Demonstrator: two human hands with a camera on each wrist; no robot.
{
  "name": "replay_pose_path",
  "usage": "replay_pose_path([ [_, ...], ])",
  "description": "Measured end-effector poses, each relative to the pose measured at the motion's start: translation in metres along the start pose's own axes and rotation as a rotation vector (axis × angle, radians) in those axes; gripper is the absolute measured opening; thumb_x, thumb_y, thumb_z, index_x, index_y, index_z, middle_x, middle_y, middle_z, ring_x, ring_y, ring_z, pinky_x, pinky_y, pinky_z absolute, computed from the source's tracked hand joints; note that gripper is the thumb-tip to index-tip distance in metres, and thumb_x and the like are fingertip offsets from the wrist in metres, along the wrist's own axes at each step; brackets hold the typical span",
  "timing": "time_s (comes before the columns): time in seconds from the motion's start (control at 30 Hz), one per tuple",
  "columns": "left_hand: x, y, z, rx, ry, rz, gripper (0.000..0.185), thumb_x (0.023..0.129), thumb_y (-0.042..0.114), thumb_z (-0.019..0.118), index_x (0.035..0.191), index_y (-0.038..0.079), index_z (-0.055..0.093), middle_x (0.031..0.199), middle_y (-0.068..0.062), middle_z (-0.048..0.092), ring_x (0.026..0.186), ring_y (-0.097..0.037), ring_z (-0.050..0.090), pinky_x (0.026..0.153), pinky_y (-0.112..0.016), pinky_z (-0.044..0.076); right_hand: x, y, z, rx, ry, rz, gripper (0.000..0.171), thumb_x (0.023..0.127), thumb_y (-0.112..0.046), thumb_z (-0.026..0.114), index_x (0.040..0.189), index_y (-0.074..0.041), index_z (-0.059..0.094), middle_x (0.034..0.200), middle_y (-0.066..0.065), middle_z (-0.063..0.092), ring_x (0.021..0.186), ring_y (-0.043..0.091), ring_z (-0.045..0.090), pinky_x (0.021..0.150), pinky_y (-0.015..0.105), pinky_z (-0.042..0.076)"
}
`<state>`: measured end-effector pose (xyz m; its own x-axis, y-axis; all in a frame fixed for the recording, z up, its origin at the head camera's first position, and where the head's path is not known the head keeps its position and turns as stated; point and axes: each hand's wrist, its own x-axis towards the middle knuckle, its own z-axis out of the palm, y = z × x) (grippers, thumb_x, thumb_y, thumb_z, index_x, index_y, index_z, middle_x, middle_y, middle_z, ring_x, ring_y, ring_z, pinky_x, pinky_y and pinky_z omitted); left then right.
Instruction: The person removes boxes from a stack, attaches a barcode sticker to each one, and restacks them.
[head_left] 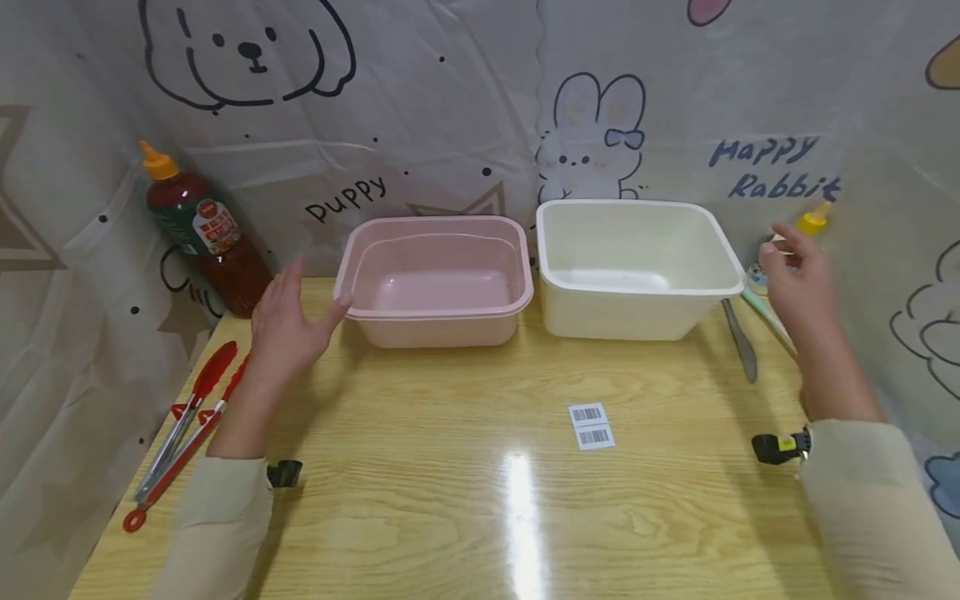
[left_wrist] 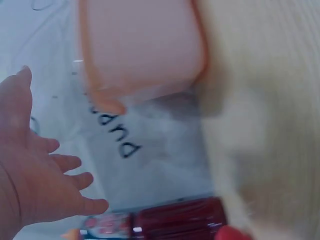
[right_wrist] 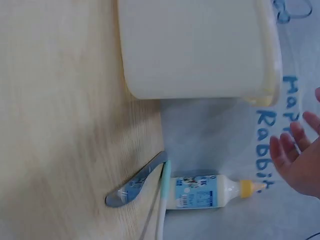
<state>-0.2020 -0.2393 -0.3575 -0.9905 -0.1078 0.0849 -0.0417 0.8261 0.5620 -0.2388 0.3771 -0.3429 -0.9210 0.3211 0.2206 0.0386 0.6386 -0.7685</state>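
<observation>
My left hand hovers open above the table, fingers straight, just left of the empty pink tub; it holds nothing. In the left wrist view the left hand shows spread fingers near the pink tub. My right hand is raised open to the right of the empty cream tub, in front of a white squeeze bottle with a yellow cap. The right wrist view shows the right hand apart from that bottle and the cream tub.
Red-handled tongs lie at the table's left edge, behind them a dark red sauce bottle. Metal tongs with a green tip lie right of the cream tub. A barcode sticker sits mid-table. Printed sheets wall the table in.
</observation>
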Motion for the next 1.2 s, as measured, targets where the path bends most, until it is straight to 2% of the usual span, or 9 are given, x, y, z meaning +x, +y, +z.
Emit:
replay_pose_path([
  [0.1, -0.013, 0.009, -0.010, 0.029, 0.046, 0.077, 0.102, 0.092, 0.070, 0.055, 0.165, 0.025, -0.002, 0.173, -0.010, 0.002, 0.158, -0.041, 0.002, 0.121, -0.071, -0.002, -0.028, -0.006, -0.005, 0.050, 0.060, -0.108, 0.044, 0.105, -0.029, 0.049, 0.143, -0.009, 0.057, 0.104, -0.029, 0.049, 0.093, -0.009, 0.048, 0.078, 0.004, 0.042],
  [0.2, -0.027, 0.020, -0.013, 0.050, 0.053, 0.165, 0.104, 0.091, 0.066, 0.060, 0.165, 0.025, 0.000, 0.173, -0.009, 0.003, 0.158, -0.040, 0.003, 0.121, -0.071, 0.000, -0.056, -0.012, -0.007, 0.060, 0.020, -0.214, 0.039, 0.105, -0.023, 0.053, 0.137, -0.002, 0.062, 0.104, -0.030, 0.054, 0.088, -0.009, 0.055, 0.071, 0.001, 0.045],
  [0.27, -0.036, 0.028, -0.011, 0.056, 0.061, 0.238, 0.104, 0.090, 0.064, 0.063, 0.165, 0.023, 0.005, 0.172, -0.010, 0.008, 0.158, -0.039, 0.007, 0.121, -0.071, 0.004, -0.072, -0.015, -0.007, 0.033, -0.043, -0.242, 0.038, 0.105, -0.023, 0.055, 0.137, -0.006, 0.062, 0.104, -0.028, 0.057, 0.086, -0.009, 0.056, 0.069, 0.002, 0.046],
  [0.43, -0.053, 0.043, 0.002, 0.058, 0.046, 0.400, 0.106, 0.087, 0.057, 0.072, 0.165, 0.019, 0.010, 0.171, -0.010, 0.016, 0.156, -0.039, 0.015, 0.122, -0.067, 0.012, -0.101, -0.018, -0.001, -0.123, -0.263, -0.331, 0.039, 0.103, -0.024, 0.061, 0.141, -0.014, 0.060, 0.115, -0.005, 0.067, 0.090, -0.013, 0.054, 0.071, 0.005, 0.045],
  [0.53, -0.060, 0.053, 0.014, 0.058, 0.007, 0.456, 0.109, 0.085, 0.050, 0.078, 0.165, 0.020, 0.010, 0.171, -0.009, 0.016, 0.156, -0.037, 0.017, 0.123, -0.064, 0.014, -0.109, -0.018, 0.012, -0.216, -0.391, -0.425, 0.042, 0.099, -0.024, 0.066, 0.139, -0.012, 0.060, 0.119, 0.010, 0.069, 0.097, -0.001, 0.060, 0.077, 0.014, 0.052],
  [0.7, -0.069, 0.065, 0.037, 0.060, -0.082, 0.494, 0.111, 0.084, 0.055, 0.076, 0.165, 0.025, 0.007, 0.172, -0.001, 0.011, 0.158, -0.030, 0.015, 0.125, -0.061, 0.014, -0.122, -0.014, 0.038, -0.320, -0.641, -0.452, 0.059, 0.094, -0.032, 0.074, 0.145, -0.011, 0.055, 0.130, 0.016, 0.064, 0.109, 0.031, 0.064, 0.086, 0.048, 0.057],
  [0.8, -0.071, 0.068, 0.052, 0.060, -0.126, 0.516, 0.109, 0.085, 0.059, 0.074, 0.165, 0.028, 0.006, 0.172, 0.002, 0.011, 0.158, -0.029, 0.016, 0.125, -0.060, 0.017, -0.130, -0.011, 0.054, -0.382, -0.751, -0.435, 0.073, 0.088, -0.042, 0.078, 0.149, -0.014, 0.050, 0.136, 0.019, 0.059, 0.114, 0.036, 0.063, 0.089, 0.054, 0.055],
  [1.03, -0.072, 0.071, 0.077, 0.015, -0.206, 0.541, 0.104, 0.087, 0.060, 0.071, 0.165, 0.026, 0.011, 0.172, 0.000, 0.016, 0.158, -0.027, 0.018, 0.124, -0.060, 0.020, -0.144, -0.012, 0.086, -0.498, -0.839, -0.461, 0.090, 0.076, -0.051, 0.085, 0.151, -0.020, 0.048, 0.128, 0.009, 0.060, 0.104, 0.021, 0.060, 0.082, 0.042, 0.053],
  [1.2, -0.071, 0.072, 0.090, -0.015, -0.252, 0.530, 0.101, 0.089, 0.060, 0.069, 0.165, 0.027, 0.010, 0.172, 0.003, 0.014, 0.158, -0.026, 0.018, 0.124, -0.060, 0.021, -0.148, -0.022, 0.106, -0.550, -0.823, -0.514, 0.076, 0.074, -0.044, 0.089, 0.140, -0.020, 0.058, 0.119, 0.004, 0.060, 0.093, 0.014, 0.056, 0.073, 0.032, 0.049],
])
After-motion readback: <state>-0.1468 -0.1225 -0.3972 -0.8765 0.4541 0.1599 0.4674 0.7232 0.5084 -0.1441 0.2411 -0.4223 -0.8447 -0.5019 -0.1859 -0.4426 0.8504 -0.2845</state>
